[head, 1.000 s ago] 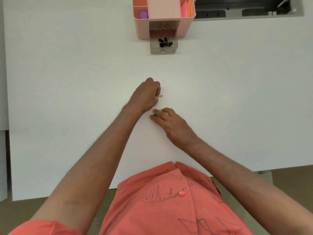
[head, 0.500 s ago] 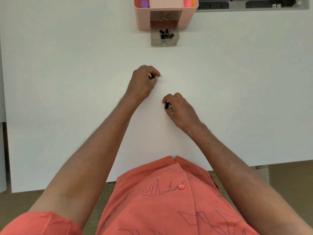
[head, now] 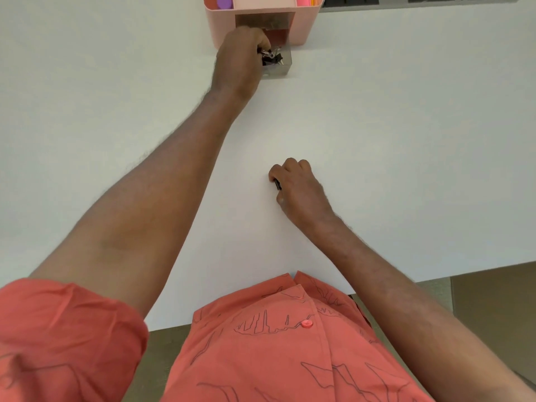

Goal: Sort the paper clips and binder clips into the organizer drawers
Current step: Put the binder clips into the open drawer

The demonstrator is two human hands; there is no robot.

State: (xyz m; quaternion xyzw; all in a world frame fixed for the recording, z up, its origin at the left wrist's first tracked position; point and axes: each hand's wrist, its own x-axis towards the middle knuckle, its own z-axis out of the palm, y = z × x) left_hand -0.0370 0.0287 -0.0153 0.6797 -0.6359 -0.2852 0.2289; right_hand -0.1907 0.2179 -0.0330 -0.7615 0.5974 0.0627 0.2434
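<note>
A pink organizer (head: 301, 27) stands at the far middle of the white table, its clear drawer (head: 282, 69) pulled out toward me. Several black binder clips (head: 274, 58) lie in the drawer. My left hand (head: 240, 56) is stretched out over the drawer's left side, fingers pinched on a binder clip just above the pile. My right hand (head: 295, 187) rests on the table in the middle, closed on a black binder clip (head: 277, 184) that peeks out at its fingertips.
The white table (head: 406, 140) spreads wide on both sides. The organizer's top compartments hold a purple round thing (head: 224, 1) and pink and orange sticky notes (head: 307, 0). A dark cable tray (head: 377, 0) runs behind it.
My left hand has reached forward from the table's middle to the drawer, carrying a clip. My right hand has picked a binder clip off the table and stays near the middle.
</note>
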